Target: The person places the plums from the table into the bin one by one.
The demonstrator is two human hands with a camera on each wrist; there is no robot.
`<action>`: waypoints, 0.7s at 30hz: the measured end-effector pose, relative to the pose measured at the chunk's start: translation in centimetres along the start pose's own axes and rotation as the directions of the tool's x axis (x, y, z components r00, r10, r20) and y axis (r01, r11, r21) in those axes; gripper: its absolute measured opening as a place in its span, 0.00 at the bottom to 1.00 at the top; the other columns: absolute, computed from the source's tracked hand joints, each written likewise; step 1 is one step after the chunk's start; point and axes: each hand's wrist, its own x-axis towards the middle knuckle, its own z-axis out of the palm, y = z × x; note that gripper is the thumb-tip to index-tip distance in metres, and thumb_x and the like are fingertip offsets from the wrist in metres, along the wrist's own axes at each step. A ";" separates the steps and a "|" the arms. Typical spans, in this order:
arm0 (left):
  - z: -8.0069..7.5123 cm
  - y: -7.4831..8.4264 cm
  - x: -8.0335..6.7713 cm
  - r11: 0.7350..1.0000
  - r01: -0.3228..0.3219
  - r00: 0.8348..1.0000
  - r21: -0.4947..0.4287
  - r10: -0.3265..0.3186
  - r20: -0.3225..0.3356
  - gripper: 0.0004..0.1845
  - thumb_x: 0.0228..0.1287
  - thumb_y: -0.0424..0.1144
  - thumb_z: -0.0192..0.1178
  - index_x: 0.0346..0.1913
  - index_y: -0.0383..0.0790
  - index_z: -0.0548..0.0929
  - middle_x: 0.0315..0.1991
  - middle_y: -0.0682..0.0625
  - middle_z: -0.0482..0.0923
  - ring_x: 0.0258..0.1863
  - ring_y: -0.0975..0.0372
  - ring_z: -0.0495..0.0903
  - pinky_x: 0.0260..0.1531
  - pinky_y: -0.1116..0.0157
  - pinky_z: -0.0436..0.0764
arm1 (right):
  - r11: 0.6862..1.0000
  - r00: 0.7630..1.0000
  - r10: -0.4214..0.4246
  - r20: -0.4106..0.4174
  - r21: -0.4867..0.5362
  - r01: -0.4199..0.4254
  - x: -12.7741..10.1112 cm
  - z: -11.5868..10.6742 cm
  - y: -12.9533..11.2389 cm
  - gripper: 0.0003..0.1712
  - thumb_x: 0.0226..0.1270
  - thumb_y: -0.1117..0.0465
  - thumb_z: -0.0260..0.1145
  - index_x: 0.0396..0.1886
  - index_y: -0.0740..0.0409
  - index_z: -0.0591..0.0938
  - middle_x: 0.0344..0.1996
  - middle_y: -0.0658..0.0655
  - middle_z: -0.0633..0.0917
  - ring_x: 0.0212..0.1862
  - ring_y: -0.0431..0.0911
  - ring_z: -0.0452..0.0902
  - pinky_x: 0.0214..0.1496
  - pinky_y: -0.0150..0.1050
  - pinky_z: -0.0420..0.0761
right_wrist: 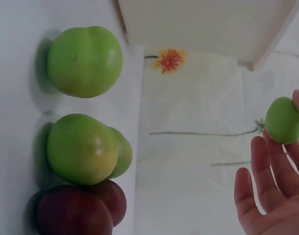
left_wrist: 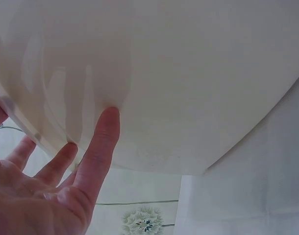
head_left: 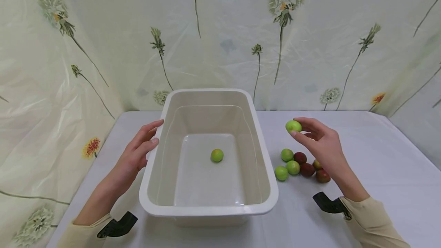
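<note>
Two hands either side of a cream tub at centre frame. At left, left hand with straight, spread fingers flat against tub's outer wall. Inside, just below centre, one small round green fruit, yellowish on top, lying on tub's floor. At right, right hand raised above white table, fingertips pinching a smooth, glossy, bright green fruit, near tub's right rim. Lower right, a cluster of green and dark red fruits on table, just beside tub.
</note>
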 end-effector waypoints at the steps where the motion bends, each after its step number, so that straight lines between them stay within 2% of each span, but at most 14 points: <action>1: 0.0 0.0 0.0 1.000 -0.001 1.000 0.000 0.001 -0.001 0.25 0.78 0.48 0.43 0.74 0.56 0.60 0.72 0.50 0.56 0.59 0.55 0.74 0.48 0.55 0.81 | 1.000 1.000 -0.004 0.000 0.000 0.004 0.2 0.1 -0.1 0.24 0.68 0.52 0.68 0.61 0.50 0.79 0.51 0.51 0.81 0.50 0.38 0.77 0.48 0.26 0.75; 8: 0.1 -0.1 0.1 1.000 -0.005 1.000 -0.002 0.005 0.002 0.25 0.78 0.48 0.42 0.74 0.56 0.59 0.72 0.50 0.57 0.60 0.54 0.73 0.48 0.53 0.80 | 0.996 0.996 -0.082 0.020 -0.027 0.082 1.2 0.3 -0.7 0.22 0.68 0.55 0.68 0.60 0.50 0.79 0.51 0.50 0.82 0.50 0.38 0.76 0.48 0.26 0.73; 14: 0.0 -0.3 0.1 1.000 -0.012 1.000 -0.001 0.012 -0.002 0.25 0.78 0.48 0.41 0.74 0.56 0.59 0.72 0.49 0.57 0.61 0.54 0.72 0.48 0.53 0.80 | 0.994 0.994 -0.094 0.057 -0.056 0.097 1.9 0.4 -1.5 0.23 0.67 0.53 0.68 0.61 0.47 0.79 0.52 0.47 0.81 0.50 0.39 0.75 0.48 0.29 0.73; 21: 0.0 -0.3 0.1 1.000 -0.012 1.000 0.006 0.012 -0.005 0.25 0.78 0.47 0.42 0.74 0.56 0.59 0.72 0.50 0.57 0.61 0.54 0.72 0.49 0.54 0.80 | 0.988 0.988 -0.143 0.066 -0.054 0.146 2.4 0.3 -2.3 0.22 0.67 0.56 0.69 0.60 0.47 0.80 0.51 0.48 0.82 0.48 0.40 0.75 0.48 0.29 0.73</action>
